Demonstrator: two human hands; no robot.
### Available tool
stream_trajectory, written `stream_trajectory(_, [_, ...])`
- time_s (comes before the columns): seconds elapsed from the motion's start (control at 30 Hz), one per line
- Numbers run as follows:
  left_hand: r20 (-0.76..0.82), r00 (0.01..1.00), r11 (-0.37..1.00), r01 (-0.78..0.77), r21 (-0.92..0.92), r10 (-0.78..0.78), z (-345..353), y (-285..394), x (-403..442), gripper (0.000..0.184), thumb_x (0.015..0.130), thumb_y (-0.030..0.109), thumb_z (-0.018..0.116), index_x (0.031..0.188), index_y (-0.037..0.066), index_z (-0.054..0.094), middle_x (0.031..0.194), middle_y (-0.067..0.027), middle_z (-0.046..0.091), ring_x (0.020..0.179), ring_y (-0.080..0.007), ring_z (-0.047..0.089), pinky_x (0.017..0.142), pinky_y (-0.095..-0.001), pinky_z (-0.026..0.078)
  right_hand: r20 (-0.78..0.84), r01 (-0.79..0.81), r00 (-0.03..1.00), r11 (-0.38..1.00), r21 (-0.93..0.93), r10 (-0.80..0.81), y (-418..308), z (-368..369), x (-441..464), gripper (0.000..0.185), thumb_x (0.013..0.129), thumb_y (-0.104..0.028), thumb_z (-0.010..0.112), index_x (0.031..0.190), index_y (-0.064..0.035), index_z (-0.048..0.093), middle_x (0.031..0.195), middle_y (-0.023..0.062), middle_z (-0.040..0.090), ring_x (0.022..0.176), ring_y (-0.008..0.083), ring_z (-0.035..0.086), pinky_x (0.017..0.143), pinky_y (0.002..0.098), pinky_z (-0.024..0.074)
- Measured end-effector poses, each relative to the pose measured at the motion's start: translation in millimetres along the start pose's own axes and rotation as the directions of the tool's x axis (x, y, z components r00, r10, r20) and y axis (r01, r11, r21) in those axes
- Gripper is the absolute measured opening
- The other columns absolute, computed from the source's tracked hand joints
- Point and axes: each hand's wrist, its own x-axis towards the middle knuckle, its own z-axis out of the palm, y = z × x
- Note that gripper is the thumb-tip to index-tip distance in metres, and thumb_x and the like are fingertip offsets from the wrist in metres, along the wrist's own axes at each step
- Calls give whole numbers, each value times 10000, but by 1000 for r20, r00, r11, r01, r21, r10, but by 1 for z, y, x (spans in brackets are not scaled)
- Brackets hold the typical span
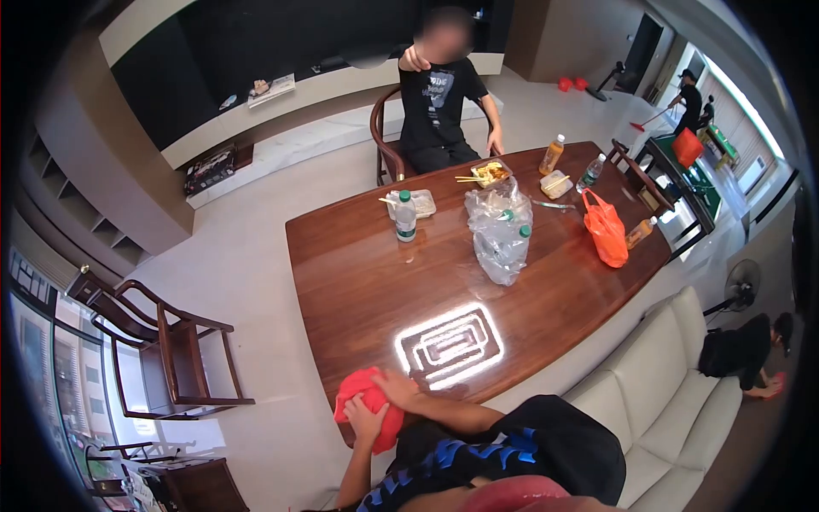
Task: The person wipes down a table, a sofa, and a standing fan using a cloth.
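A bunched red cloth (pixel 388 429) lies at the near left corner of the brown wooden table (pixel 350 282), partly hanging over its edge. My left hand (pixel 367 418) grips the cloth from the near side, its fingers bent into the folds. Against the upper right of the cloth lies my right hand (pixel 396 389), also holding it, with its fingertips partly hidden. Shiny light reflections cover the tabletop just right of my hands.
A clear plastic bag (pixel 499 243), an orange bag (pixel 606 230), a water bottle (pixel 405 218), food boxes and drinks stand on the table. A person (pixel 435 102) sits opposite. A wooden chair (pixel 183 358) stands left, a sofa (pixel 648 392) right. Two more people are farther right.
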Motion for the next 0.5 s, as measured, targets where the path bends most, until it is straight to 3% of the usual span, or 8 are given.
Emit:
stream_trajectory(0.03, [35, 998, 998, -59, -1, 59, 5, 16, 9, 785, 683, 439, 843, 1263, 44, 490, 1192, -204, 504, 1130, -407, 459, 995, -538, 355, -3, -108, 994, 994, 21, 108, 27, -9, -4, 378, 1021, -269, 406, 1335, -92, 520, 1086, 271, 584, 990, 453, 611, 851, 518, 512])
stream_trajectory(0.07, [81, 973, 977, -211, -37, 214, 15, 30, 21, 771, 700, 451, 829, 1272, 53, 497, 1191, -201, 506, 1134, -406, 459, 994, -531, 363, -6, -213, 977, 976, 43, 213, 59, -19, -7, 375, 1037, -264, 383, 1343, -89, 511, 1066, 266, 595, 996, 443, 612, 856, 517, 509])
stream_trajectory(0.13, [190, 880, 900, -423, -105, 435, 38, 68, 50, 745, 728, 447, 809, 1298, 79, 502, 1200, -194, 502, 1149, -405, 455, 1000, -519, 377, -215, -290, 945, 933, -214, 245, 114, -39, -27, 364, 1033, -236, 385, 1348, -98, 504, 1079, 250, 605, 1007, 432, 610, 884, 536, 484])
stream_trajectory(0.23, [341, 715, 787, -596, -161, 611, 85, 137, 75, 723, 739, 424, 805, 1324, 124, 506, 1237, -185, 480, 1184, -404, 444, 1022, -495, 401, -421, -489, 828, 843, -223, 369, 181, -83, -74, 394, 958, -128, 441, 1343, -150, 520, 1136, 223, 590, 1009, 408, 594, 891, 507, 470])
stream_trajectory(0.37, [546, 610, 758, -649, -74, 575, 127, 214, 72, 683, 744, 348, 797, 1330, 145, 509, 1363, -161, 422, 1302, -395, 367, 1012, -613, 386, -565, -684, 670, 696, -218, 482, 206, -113, -119, 414, 923, -137, 486, 1335, -138, 526, 1219, 178, 563, 1093, 381, 538, 905, 486, 455])
stream_trajectory(0.5, [577, 616, 790, -607, -87, 536, 118, 235, 60, 659, 758, 267, 771, 1345, 141, 499, 1477, -157, 349, 1397, -405, 276, 1026, -652, 374, -568, -658, 648, 749, -81, 508, 207, -94, -127, 398, 946, -137, 462, 1340, -133, 509, 1261, 190, 533, 1141, 391, 500, 939, 512, 413])
